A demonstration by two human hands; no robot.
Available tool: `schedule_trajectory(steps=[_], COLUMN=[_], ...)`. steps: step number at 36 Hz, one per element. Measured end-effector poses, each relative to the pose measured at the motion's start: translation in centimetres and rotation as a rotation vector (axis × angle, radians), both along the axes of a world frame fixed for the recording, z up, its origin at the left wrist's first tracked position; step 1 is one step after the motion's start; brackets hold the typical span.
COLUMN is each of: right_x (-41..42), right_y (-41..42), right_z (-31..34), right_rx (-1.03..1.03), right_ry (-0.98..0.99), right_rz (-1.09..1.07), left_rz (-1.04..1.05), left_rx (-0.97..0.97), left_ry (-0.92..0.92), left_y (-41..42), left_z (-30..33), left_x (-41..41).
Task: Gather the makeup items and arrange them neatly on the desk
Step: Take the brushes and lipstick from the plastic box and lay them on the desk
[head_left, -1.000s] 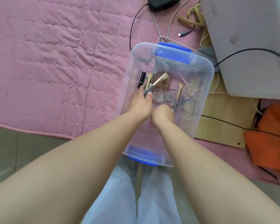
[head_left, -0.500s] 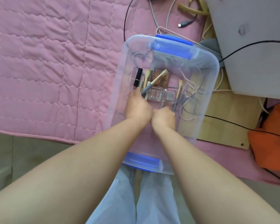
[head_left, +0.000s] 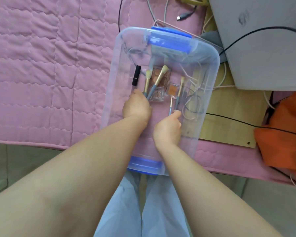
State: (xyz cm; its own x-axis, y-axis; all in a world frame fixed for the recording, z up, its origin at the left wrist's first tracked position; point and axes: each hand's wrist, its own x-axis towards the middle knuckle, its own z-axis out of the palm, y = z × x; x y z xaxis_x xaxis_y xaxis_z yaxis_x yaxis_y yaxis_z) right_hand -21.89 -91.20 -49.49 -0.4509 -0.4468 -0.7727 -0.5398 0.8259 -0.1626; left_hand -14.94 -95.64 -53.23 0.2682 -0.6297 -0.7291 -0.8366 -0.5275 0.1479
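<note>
Gathering only begun: your left hand (head_left: 137, 106) grips 2 makeup brushes (head_left: 156, 81), your right hand (head_left: 168, 127) pinches a thin brush (head_left: 170, 106); lipstick (head_left: 136, 75) and palettes (head_left: 161, 76) remain mid-frame in the clear bin (head_left: 113, 79).

Pink quilted bedspread (head_left: 41, 65) across the left and centre of the view. At 12 o'clock, a black cable (head_left: 119, 12), a grey cable (head_left: 149, 9) and a loose USB plug (head_left: 182, 17). At 2 o'clock, a grey box (head_left: 263, 53) crossed by a black wire (head_left: 256, 29). Beneath it, a tan board (head_left: 229, 117). At 3 o'clock, orange fabric (head_left: 284, 132). At 6 o'clock, pale blue trousers (head_left: 143, 211). Greenish floor (head_left: 24, 159) at 8 o'clock.
</note>
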Motion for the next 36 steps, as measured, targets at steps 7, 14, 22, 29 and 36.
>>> schedule_trajectory(steps=[7,14,22,29,36], right_x=[-0.2,-0.3,-0.1,-0.2,0.0], right_y=[-1.8,-3.4,-4.3,-4.0,-1.5], right_z=[-1.2,-2.7,-3.6,-2.4,-0.6], right_rx=[0.060,0.027,0.023,0.052,0.049], right_ry=[0.002,0.053,0.043,-0.032,-0.049], right_rz=[-0.041,-0.065,-0.074,-0.054,-0.033], left_rz=[0.015,0.102,0.189,0.227,0.279], left_rx=[0.034,-0.046,-0.069,-0.069,-0.149], left_ry=[-0.010,0.069,0.106,0.149,0.170], left_y=[-0.1,0.1,0.2,0.2,0.3], left_z=[-0.6,-0.7,-0.9,-0.2,1.2], left_x=[0.3,0.3,0.0,0.3,0.1])
